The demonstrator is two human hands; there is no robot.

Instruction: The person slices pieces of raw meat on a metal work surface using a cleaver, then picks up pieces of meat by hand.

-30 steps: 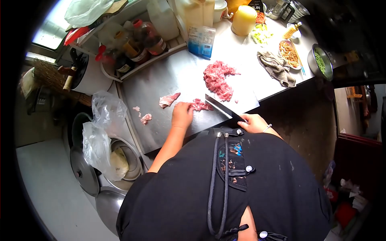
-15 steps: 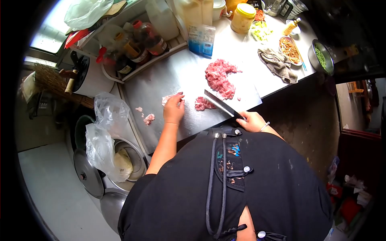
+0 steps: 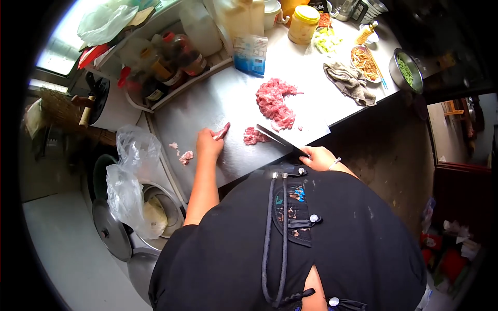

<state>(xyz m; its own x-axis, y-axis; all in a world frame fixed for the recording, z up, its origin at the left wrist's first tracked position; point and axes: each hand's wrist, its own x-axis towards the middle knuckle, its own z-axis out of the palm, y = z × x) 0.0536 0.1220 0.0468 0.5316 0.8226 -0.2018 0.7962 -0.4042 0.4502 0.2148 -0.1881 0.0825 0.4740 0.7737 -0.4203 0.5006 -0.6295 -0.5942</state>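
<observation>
Meat piece [image 3: 223, 131], raw pink, smooth, elongated; pinched in left hand's [image 3: 209, 144] grip at shiny metal surface [image 3: 192, 116]. Long axis points away and rightward. Right hand [image 3: 317, 157]: fingers closed round knife [image 3: 276, 137], flat blade beside chopped meat [image 3: 254, 136]. Blue-white pouch [image 3: 251, 55]: print too small.

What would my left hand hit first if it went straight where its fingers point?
Probably the left side of the large heap of sliced meat, with the piece of meat in your left hand arriving first. It might just miss, and the hand's height is hard to judge.
</observation>
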